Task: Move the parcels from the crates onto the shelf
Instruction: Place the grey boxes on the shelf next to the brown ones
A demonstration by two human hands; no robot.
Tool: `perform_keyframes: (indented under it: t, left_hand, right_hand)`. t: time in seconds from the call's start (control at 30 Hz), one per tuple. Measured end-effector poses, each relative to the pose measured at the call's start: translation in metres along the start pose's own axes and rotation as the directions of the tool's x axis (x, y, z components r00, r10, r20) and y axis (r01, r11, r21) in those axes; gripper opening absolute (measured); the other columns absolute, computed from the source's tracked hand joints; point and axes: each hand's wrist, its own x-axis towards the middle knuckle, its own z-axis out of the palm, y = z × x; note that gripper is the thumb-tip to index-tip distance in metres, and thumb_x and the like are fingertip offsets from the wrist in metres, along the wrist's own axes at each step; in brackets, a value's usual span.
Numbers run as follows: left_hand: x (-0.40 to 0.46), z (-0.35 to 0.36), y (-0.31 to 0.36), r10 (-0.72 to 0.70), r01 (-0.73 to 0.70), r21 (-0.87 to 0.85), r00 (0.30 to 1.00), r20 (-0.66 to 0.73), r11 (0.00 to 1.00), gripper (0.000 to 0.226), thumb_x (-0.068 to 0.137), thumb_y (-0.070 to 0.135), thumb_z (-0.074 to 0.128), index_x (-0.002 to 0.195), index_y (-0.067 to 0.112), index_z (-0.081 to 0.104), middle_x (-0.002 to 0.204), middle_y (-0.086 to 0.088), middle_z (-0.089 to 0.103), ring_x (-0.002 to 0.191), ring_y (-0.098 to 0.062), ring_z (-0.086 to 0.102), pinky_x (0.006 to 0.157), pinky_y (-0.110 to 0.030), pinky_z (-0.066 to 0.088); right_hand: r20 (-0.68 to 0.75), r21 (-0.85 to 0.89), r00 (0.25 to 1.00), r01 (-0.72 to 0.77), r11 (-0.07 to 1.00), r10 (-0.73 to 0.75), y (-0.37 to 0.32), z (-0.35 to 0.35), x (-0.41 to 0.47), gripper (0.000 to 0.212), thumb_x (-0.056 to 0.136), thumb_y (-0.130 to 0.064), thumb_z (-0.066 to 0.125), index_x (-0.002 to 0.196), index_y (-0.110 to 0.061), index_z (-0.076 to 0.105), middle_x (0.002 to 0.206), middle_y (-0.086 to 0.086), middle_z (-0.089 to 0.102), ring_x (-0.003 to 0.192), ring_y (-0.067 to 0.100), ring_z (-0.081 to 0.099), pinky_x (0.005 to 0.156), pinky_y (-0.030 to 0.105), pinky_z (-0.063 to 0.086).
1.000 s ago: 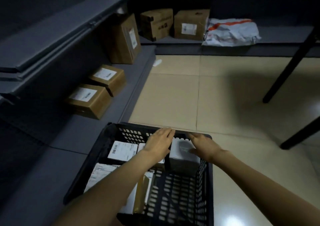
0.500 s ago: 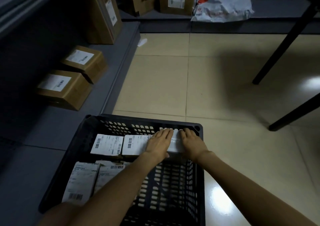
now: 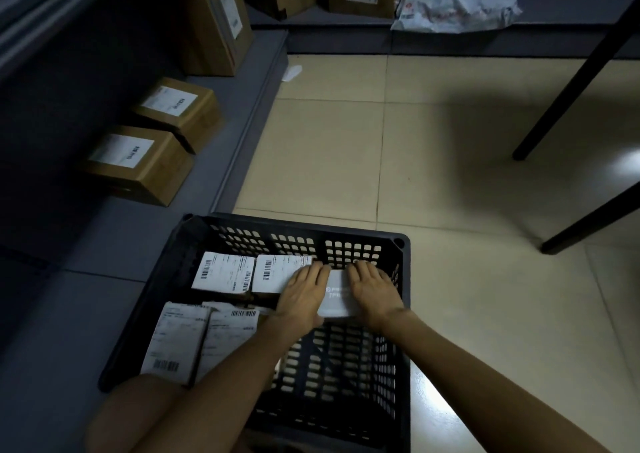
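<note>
A small white box [image 3: 335,295] was clasped between the left hand [image 3: 302,295] and right hand [image 3: 372,291]; it could be dropped if squeezed unevenly against the black crate [image 3: 401,244] wall ahead.

Crate [image 3: 398,244] on floor, right of shelf [image 3: 114,230], 5 parcels inside, 2 boxes on shelf

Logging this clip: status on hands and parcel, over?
Left hand and right hand flank the grey parcel, fingers on top. Parcel inside black crate. Shelf has bare space.
</note>
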Motion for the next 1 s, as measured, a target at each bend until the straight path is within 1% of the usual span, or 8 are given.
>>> perform_keyframes:
  t: [0.1, 0.23, 0.37, 0.47, 0.63, 0.77, 0.9, 1.0]
  left_hand:
    - [-0.021, 0.008, -0.004, -0.005, 0.005, -0.026, 1.000, 0.016, 1.000, 0.106, 0.072, 0.031, 0.079, 0.152, 0.013, 0.011, 0.154, -0.005, 0.023, 0.141, -0.021, 0.022, 0.121, -0.033, 0.014]
    - [-0.042, 0.004, -0.008, -0.002, 0.002, -0.094, 1.000, 0.002, 0.996, 0.102, 0.075, 0.029, 0.077, 0.152, 0.012, 0.012, 0.153, -0.004, 0.025, 0.140, -0.020, 0.024, 0.119, -0.031, 0.018]
    - [-0.054, -0.016, -0.012, -0.033, 0.031, -0.148, 0.999, -0.005, 0.989, 0.105, 0.075, 0.032, 0.078, 0.152, 0.015, 0.010, 0.153, -0.003, 0.024, 0.139, -0.019, 0.025, 0.116, -0.034, 0.023]
    - [-0.064, -0.035, -0.014, -0.033, 0.027, -0.157, 0.999, -0.034, 0.987, 0.106, 0.074, 0.033, 0.079, 0.153, 0.016, 0.009, 0.153, -0.001, 0.024, 0.139, -0.019, 0.025, 0.114, -0.035, 0.027]
    - [-0.080, -0.065, -0.019, -0.029, 0.009, -0.156, 0.992, -0.127, 0.988, 0.106, 0.075, 0.034, 0.079, 0.153, 0.015, 0.010, 0.156, -0.002, 0.019, 0.143, -0.019, 0.019, 0.116, -0.032, 0.023]
    - [-0.098, -0.092, -0.026, -0.033, 0.006, -0.131, 0.978, -0.207, 0.991, 0.107, 0.077, 0.035, 0.077, 0.154, 0.012, 0.007, 0.158, -0.005, 0.015, 0.146, -0.021, 0.014, 0.119, -0.032, 0.019]
    - [-0.121, -0.124, -0.035, -0.038, 0.010, -0.088, 0.947, -0.320, 0.996, 0.105, 0.076, 0.036, 0.078, 0.152, 0.011, 0.009, 0.156, -0.006, 0.019, 0.144, -0.022, 0.019, 0.118, -0.032, 0.021]
    - [-0.140, -0.150, -0.045, -0.034, 0.023, -0.034, 0.920, -0.391, 0.999, 0.104, 0.076, 0.036, 0.077, 0.152, 0.011, 0.010, 0.155, -0.006, 0.021, 0.143, -0.022, 0.020, 0.115, -0.032, 0.022]
  right_hand:
    - [0.045, 0.034, 0.999, 0.019, 0.999, -0.021, -0.010, 0.003, -0.010, 0.094, 0.075, -0.032, 0.078, 0.146, -0.010, 0.021, 0.146, 0.009, 0.032, 0.138, 0.025, 0.029, 0.118, 0.039, 0.019]
    - [0.046, -0.004, 0.998, 0.050, 0.999, -0.050, -0.022, -0.006, -0.020, 0.095, 0.075, -0.036, 0.078, 0.146, -0.009, 0.021, 0.146, 0.010, 0.035, 0.137, 0.026, 0.032, 0.117, 0.038, 0.020]
    - [0.084, -0.017, 0.994, 0.078, 0.997, -0.076, -0.032, -0.034, -0.025, 0.100, 0.072, -0.034, 0.081, 0.147, -0.008, 0.020, 0.148, 0.012, 0.033, 0.137, 0.027, 0.032, 0.114, 0.038, 0.026]
    - [0.083, -0.067, 0.993, 0.093, 0.993, -0.088, -0.040, -0.055, -0.031, 0.096, 0.073, -0.032, 0.082, 0.145, -0.007, 0.023, 0.145, 0.012, 0.036, 0.134, 0.028, 0.036, 0.109, 0.037, 0.034]
    - [0.002, -0.150, 0.995, 0.101, 0.984, -0.102, -0.056, -0.089, -0.043, 0.085, 0.081, -0.027, 0.075, 0.146, -0.006, 0.023, 0.145, 0.012, 0.036, 0.135, 0.028, 0.035, 0.107, 0.037, 0.036]
    - [-0.069, -0.209, 0.989, 0.118, 0.971, -0.134, -0.076, -0.121, -0.056, 0.090, 0.075, -0.033, 0.080, 0.143, -0.006, 0.027, 0.141, 0.012, 0.040, 0.131, 0.028, 0.039, 0.106, 0.036, 0.037]
    - [-0.157, -0.216, 0.973, 0.134, 0.967, -0.169, -0.101, -0.156, -0.072, 0.083, 0.073, -0.034, 0.080, 0.136, -0.009, 0.033, 0.137, 0.010, 0.043, 0.128, 0.026, 0.041, 0.103, 0.035, 0.039]
    - [-0.216, -0.223, 0.954, 0.160, 0.962, -0.209, -0.122, -0.181, -0.084, 0.085, 0.071, -0.039, 0.081, 0.135, -0.009, 0.033, 0.136, 0.010, 0.043, 0.127, 0.027, 0.042, 0.103, 0.036, 0.039]
